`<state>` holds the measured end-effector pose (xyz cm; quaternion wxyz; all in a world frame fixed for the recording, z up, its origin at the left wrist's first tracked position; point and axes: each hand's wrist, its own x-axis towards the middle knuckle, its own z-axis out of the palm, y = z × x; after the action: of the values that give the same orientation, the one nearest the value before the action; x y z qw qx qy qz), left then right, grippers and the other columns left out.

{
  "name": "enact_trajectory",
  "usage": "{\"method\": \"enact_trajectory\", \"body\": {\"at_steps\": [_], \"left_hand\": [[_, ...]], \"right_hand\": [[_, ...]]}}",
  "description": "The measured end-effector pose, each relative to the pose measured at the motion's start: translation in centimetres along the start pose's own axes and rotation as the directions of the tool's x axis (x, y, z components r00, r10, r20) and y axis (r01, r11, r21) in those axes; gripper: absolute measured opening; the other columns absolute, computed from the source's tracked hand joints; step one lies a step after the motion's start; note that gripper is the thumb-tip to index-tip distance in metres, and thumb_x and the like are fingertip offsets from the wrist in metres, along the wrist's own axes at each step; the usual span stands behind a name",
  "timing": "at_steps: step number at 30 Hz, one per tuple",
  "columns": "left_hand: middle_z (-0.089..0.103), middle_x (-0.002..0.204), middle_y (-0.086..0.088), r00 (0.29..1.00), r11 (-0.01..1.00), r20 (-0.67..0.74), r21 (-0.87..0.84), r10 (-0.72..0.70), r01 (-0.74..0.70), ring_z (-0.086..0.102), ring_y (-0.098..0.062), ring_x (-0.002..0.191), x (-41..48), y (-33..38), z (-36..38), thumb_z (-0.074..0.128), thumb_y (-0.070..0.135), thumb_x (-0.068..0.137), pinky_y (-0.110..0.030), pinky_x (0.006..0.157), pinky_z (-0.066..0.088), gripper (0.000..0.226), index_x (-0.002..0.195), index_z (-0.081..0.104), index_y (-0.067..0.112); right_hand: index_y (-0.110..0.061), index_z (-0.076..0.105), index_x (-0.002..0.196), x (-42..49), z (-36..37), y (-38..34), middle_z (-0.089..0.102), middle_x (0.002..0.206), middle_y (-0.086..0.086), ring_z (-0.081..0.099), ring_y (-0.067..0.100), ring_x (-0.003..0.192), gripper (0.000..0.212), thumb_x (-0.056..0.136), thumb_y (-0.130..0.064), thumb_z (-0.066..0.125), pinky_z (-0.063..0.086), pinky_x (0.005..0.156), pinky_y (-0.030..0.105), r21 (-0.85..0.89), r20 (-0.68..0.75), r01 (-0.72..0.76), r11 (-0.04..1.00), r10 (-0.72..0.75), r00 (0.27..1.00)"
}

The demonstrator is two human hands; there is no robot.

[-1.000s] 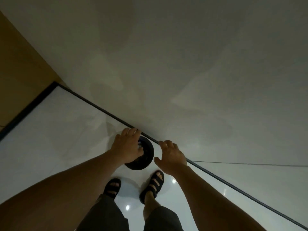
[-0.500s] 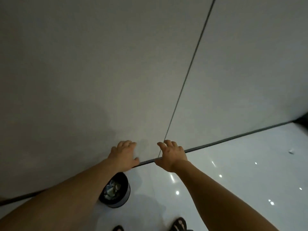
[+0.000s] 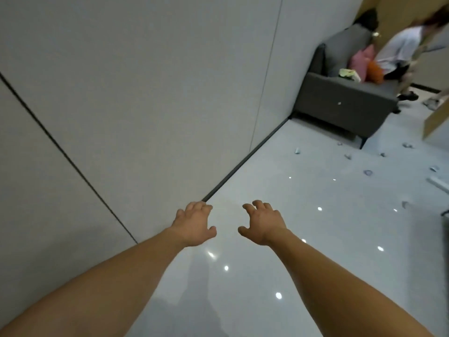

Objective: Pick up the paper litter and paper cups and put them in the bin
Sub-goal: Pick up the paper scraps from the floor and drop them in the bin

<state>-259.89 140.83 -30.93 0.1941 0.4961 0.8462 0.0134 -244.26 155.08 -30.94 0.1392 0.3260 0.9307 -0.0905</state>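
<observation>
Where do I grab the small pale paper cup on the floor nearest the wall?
Across its side wall, from above: the small pale paper cup seems to lie tipped on the glossy white floor. Its open end is too small to tell.

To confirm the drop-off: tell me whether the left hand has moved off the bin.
Yes. The left hand, earlier on the bin at the baseboard, now hovers empty over the floor beside that baseboard; the bin is out of view.
</observation>
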Motion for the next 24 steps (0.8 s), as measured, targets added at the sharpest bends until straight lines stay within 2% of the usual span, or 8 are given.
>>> {"method": "enact_trajectory", "body": {"at_steps": [7,14,19,24], "left_hand": [[0.022,0.156,0.000,0.984,0.982,0.029,0.065,0.174,-0.175,0.019,-0.022,0.143,9.5,9.7,-0.9,0.048,0.051,0.089,-0.046,0.113,0.022,0.070,0.149,0.025,0.022],[0.020,0.156,-0.002,0.944,0.947,0.146,0.085,0.296,-0.310,0.020,-0.023,0.142,21.9,13.9,-1.6,0.046,0.051,0.090,-0.046,0.111,0.022,0.071,0.149,0.023,0.020],[0.024,0.154,0.000,0.907,0.908,0.116,0.060,0.406,-0.414,0.024,-0.023,0.140,32.2,17.5,-5.3,0.047,0.050,0.089,-0.044,0.110,0.024,0.068,0.148,0.026,0.021],[0.024,0.154,-0.001,0.871,0.870,0.136,0.090,0.472,-0.485,0.024,-0.024,0.139,39.9,20.8,-8.1,0.047,0.049,0.090,-0.043,0.111,0.024,0.069,0.149,0.024,0.021]], "right_hand": [[-0.026,0.027,0.149,1.4,-1.1,10.9,0.030,0.152,0.006,0.034,0.029,0.134,0.071,0.088,-0.056,0.049,0.036,0.102,0.043,0.078,0.007,-0.190,0.979,0.190,0.982],[-0.026,0.026,0.149,7.1,-3.6,19.0,0.028,0.153,0.005,0.032,0.028,0.135,0.070,0.090,-0.054,0.049,0.035,0.103,0.043,0.064,0.031,-0.333,0.941,0.332,0.943],[-0.026,0.027,0.149,12.3,-7.6,24.9,0.030,0.151,0.003,0.034,0.026,0.134,0.068,0.091,-0.054,0.049,0.035,0.103,0.041,0.095,0.003,-0.474,0.875,0.476,0.879],[-0.025,0.028,0.149,17.0,-9.5,28.6,0.031,0.151,0.003,0.035,0.026,0.134,0.068,0.091,-0.053,0.049,0.036,0.103,0.041,0.158,0.004,-0.532,0.832,0.538,0.843]]}}
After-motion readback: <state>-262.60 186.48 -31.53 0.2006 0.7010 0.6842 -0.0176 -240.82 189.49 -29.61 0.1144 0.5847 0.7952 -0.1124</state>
